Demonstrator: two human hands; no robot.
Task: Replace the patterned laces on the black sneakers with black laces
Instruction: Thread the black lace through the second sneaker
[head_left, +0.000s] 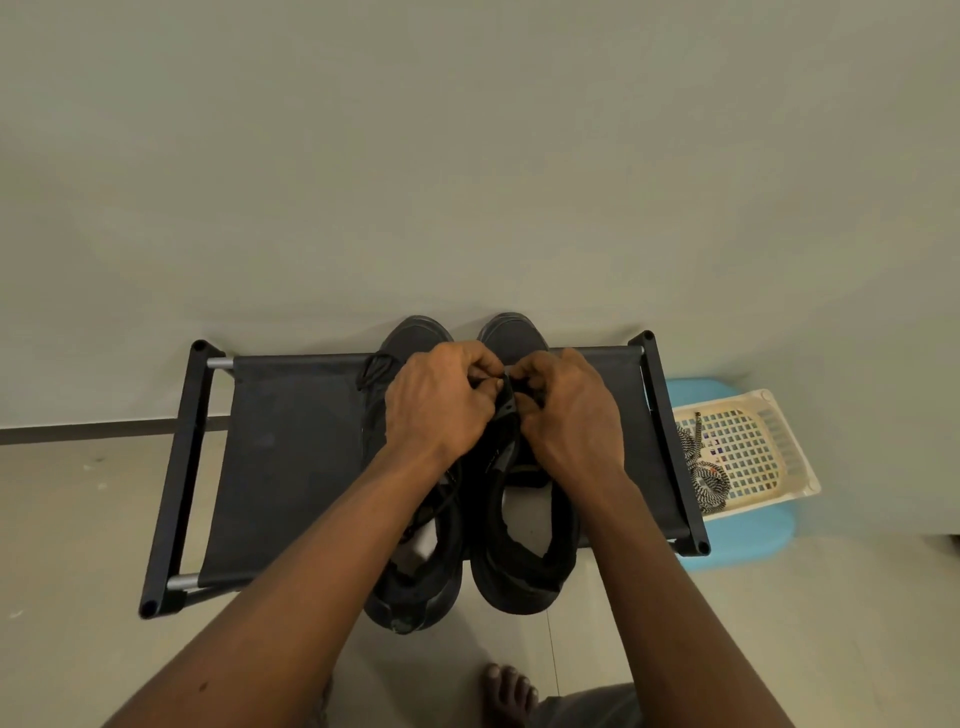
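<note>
- Pair of black low-top sneakers, side by side on a black fabric-topped shoe rack (291, 457) with a black tube frame; toes toward the pale wall (467, 156), heels hanging past the near edge.
- Left hand (441, 400) and right hand (571, 410) close together, almost knuckle to knuckle, above the upper eyelet area of the right sneaker (524, 577); fingers of both curled inward.
- Thin black lace (506, 402) pinched between the two hands, one short stretch showing in the gap between them; exact eyelet hidden by the fingers.
- Right sneaker's collar wide open, pale insole showing; tongue partly covered by the right hand.
- Left sneaker (415, 587) partly under the left forearm; loose black cord (376, 369) looped beside its toe and trailing near its collar.
- Black-and-white patterned laces (701, 473) off the shoes, heaped at the near left corner of a cream plastic lattice basket (769, 447), just right of the rack.
- Basket resting on a light blue plastic stool (748, 540).
- Bare foot (509, 691) on the pale tiled floor (78, 519), below the sneakers.
</note>
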